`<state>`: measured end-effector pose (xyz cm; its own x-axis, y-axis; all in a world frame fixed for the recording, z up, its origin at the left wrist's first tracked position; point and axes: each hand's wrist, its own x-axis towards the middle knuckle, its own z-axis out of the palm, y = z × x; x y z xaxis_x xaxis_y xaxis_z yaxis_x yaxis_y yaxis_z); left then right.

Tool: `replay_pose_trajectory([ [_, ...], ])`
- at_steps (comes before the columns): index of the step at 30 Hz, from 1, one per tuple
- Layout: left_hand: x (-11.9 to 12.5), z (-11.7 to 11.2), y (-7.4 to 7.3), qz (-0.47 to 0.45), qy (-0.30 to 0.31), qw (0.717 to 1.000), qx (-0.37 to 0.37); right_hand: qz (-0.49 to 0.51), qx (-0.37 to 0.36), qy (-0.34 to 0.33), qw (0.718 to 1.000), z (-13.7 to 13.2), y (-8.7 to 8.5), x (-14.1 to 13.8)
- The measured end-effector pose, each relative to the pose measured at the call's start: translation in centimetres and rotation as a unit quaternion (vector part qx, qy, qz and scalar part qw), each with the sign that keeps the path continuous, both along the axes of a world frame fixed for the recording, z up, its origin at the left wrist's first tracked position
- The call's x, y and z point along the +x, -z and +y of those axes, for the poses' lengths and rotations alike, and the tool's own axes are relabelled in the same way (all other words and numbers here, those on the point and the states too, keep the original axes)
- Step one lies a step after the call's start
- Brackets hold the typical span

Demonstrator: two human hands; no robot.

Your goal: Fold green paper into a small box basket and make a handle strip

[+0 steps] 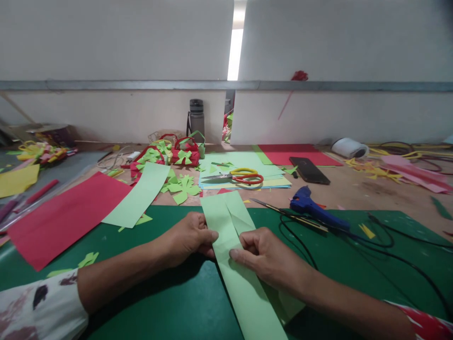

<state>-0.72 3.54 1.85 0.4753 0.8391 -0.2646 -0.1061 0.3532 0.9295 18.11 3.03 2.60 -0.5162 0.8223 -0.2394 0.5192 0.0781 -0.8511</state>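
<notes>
A long light green paper strip (233,255) lies on the dark green cutting mat (148,302), running from near me toward the far edge, with a fold across its middle. My left hand (189,236) pinches the strip's left edge with thumb and fingers closed. My right hand (264,255) is closed on the strip's right side at the fold, thumb pressing on top.
A blue glue gun (311,208) with a black cord lies right of the strip, a metal blade beside it. Scissors (240,177) rest on stacked paper behind. Red sheet (63,217) and green sheet (139,193) lie left. Phone (309,170), paper baskets (170,153), bottle (197,118) farther back.
</notes>
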Motion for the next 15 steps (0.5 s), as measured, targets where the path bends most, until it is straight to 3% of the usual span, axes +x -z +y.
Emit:
replay_pose_trajectory([
  [15,0.02,-0.12,-0.08,-0.022,0.035,0.999,0.007,0.023,-0.008,-0.001,1.0,-0.81,-0.18,-0.16],
])
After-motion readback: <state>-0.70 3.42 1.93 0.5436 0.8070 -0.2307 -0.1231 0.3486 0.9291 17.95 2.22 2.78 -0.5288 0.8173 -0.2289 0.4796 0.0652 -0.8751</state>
